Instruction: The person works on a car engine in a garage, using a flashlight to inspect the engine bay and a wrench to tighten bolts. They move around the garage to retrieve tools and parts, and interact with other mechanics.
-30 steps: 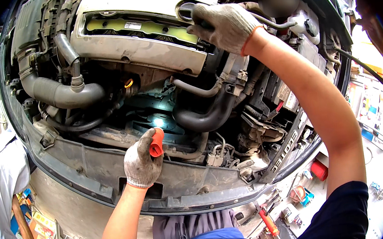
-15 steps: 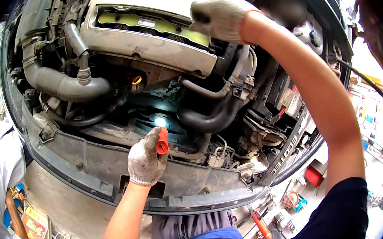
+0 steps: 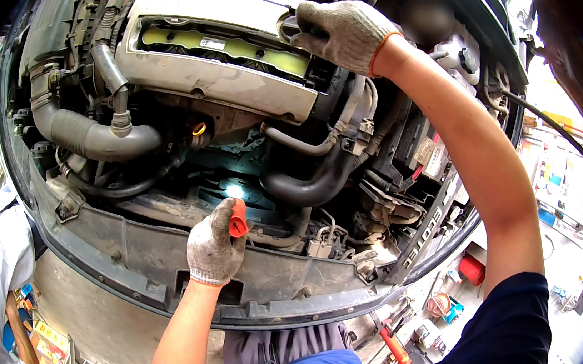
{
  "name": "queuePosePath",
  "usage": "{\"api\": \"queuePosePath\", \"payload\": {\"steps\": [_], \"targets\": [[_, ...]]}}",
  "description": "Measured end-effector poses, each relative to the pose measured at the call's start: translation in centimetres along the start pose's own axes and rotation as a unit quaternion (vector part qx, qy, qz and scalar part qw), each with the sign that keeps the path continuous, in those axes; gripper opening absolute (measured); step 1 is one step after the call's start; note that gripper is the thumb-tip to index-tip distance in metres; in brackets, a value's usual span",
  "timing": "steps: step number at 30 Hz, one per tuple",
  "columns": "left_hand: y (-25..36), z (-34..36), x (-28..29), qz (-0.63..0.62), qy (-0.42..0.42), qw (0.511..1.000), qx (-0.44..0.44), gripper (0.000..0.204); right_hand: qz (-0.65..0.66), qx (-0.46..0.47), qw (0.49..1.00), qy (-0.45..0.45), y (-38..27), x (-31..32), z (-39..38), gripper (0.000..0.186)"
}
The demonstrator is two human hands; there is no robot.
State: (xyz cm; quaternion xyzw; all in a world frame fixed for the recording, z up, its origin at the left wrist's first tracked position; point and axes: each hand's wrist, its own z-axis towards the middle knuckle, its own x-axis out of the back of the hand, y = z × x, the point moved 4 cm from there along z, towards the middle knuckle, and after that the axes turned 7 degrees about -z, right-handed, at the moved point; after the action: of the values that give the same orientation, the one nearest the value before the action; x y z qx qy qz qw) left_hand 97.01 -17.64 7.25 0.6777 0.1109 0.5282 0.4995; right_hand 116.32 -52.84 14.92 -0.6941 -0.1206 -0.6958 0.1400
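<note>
stubby orange-red flashlight [image 3: 238, 219], bright spot [image 3: 234, 190] beyond, left fingers [image 3: 222, 217] around it, right fingers [image 3: 316, 15] curled, hold unclear

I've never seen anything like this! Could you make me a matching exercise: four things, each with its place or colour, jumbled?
1. Flashlight
2. Right hand
3. Dipstick handle
4. Long strip

A. Yellow-green, in the opening of the silver engine cover
B. Gloved, at the cover's right end
C. Red, held in the left hand
D. Small orange-yellow ring, right of the thick ribbed hose

Pairs: 1-C, 2-B, 3-D, 4-A.
</note>
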Motion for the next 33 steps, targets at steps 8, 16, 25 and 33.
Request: {"api": "queuePosePath", "payload": {"steps": [8,16,25,33], "targets": [[-0.2,-0.1,-0.2,0.005,-0.014,1.000,0.014,0.068,-0.040,0.049,0.998,0.018,0.3,-1.1,-0.7,0.033],[-0.4,-0.4,-0.1,0.012,-0.014,1.000,0.010,0.071,-0.063,0.046,0.985,-0.153,-2.3,-0.6,3.7,0.036],[-0.1,-0.1,0.0,0.006,-0.017,1.000,0.013,0.070,0.078,-0.059,0.979,-0.179,-1.1,1.0,3.6,0.031],[-0.2,-0.2,-0.3,0.013,-0.008,1.000,0.002,0.070,0.006,0.020,0.993,-0.112,-1.1,0.0,1.8,0.031]]}}
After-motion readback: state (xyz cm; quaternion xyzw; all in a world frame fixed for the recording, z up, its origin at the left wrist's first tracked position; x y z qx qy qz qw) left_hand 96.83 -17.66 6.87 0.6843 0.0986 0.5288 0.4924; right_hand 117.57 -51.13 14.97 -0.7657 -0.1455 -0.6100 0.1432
